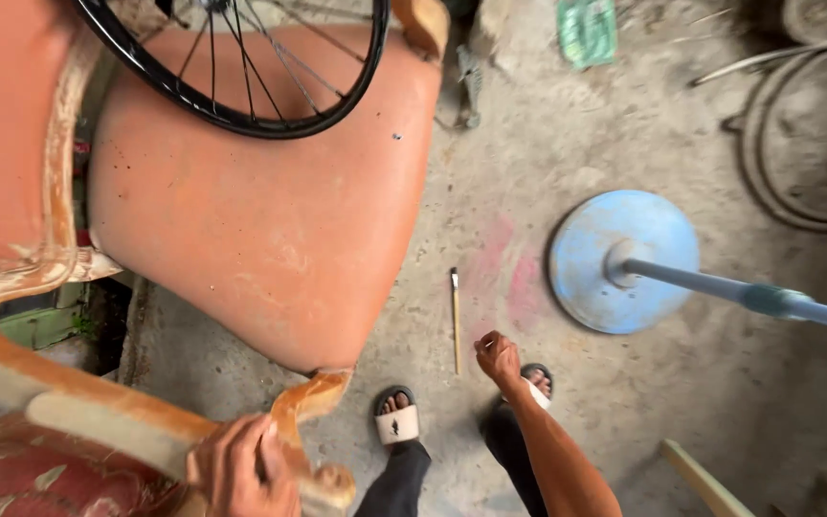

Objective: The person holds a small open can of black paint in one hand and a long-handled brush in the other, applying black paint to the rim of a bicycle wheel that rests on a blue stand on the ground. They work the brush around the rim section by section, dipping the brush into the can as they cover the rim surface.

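While the camera looks straight down at a concrete floor (643, 402), the left hand (241, 471) grips the curled wooden arm (303, 407) of an orange chair (260, 220), with its fingers wrapped closed around the worn, pale-painted wood at the lower left of the view. The chair's padded seat fills the upper left, and its cover is faded and speckled. A black spoked wheel (241, 67) rests on the back part of the seat, and its rim crosses the cushion in an arc. The right hand (497, 356) hangs free over the floor at centre, fingers curled loosely inward and holding nothing; whether the fingertips meet the palm cannot be told. Just beside this hand, to its left, a thin paintbrush (455, 321) lies on the floor with its dark tip pointing away from the person. Two feet in pale sandals (397, 421) stand below, one on each side of the brush's near end. To the right, well apart from the chair, a round blue stand base (591, 258) sits on the floor, and its blue pole (748, 297) leans toward the right edge. Coiled hose (787, 144) lies at the upper right.
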`<state>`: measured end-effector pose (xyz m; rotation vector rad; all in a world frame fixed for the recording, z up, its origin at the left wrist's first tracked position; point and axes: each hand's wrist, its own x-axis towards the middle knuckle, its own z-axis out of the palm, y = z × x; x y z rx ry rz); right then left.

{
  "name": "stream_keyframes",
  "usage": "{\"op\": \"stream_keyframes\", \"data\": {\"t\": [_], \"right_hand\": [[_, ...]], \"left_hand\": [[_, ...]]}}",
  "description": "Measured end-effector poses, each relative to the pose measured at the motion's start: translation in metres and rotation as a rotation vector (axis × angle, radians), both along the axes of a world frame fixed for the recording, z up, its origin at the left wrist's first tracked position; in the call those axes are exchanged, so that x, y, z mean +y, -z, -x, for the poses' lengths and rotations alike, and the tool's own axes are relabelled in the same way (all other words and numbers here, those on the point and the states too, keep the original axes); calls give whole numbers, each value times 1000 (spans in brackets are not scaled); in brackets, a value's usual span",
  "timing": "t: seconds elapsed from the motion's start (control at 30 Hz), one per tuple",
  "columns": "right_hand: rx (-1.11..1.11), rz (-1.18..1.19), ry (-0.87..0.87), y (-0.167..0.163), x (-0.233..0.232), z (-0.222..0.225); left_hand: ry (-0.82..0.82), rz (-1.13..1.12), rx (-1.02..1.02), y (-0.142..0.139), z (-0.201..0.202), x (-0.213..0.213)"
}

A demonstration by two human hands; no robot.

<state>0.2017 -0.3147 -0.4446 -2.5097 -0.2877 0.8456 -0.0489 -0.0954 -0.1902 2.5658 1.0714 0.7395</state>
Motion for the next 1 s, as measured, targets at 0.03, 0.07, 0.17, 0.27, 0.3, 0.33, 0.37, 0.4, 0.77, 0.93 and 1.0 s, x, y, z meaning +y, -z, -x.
{"op": "stream_keyframes", "data": {"t": [0.03,0.07,0.17,0.27,0.3,0.33,0.37,0.4,0.77,0.93,1.0], "right_hand": [[48,31,28,27,5,2],[94,66,61,52,8,1],[123,141,56,119,18,10],[149,189,82,164,22,20],[166,198,104,175,25,25],[144,196,76,183,25,28],[121,192,46,190,27,31],[99,190,19,196,31,35],[7,121,0,160,56,69],[-132,-169,75,64,46,82],[-77,-289,177,7,39,87]], "left_hand": [[20,-10,11,20,9,4],[49,-19,10,44,19,11],[140,-28,37,111,72,34],[220,9,78,173,128,44],[241,29,92,189,144,43],[256,58,113,200,157,43],[269,81,133,209,168,43],[274,108,156,217,174,43],[209,303,291,224,193,38],[187,179,215,179,150,46],[316,-151,-43,141,124,39]]}}
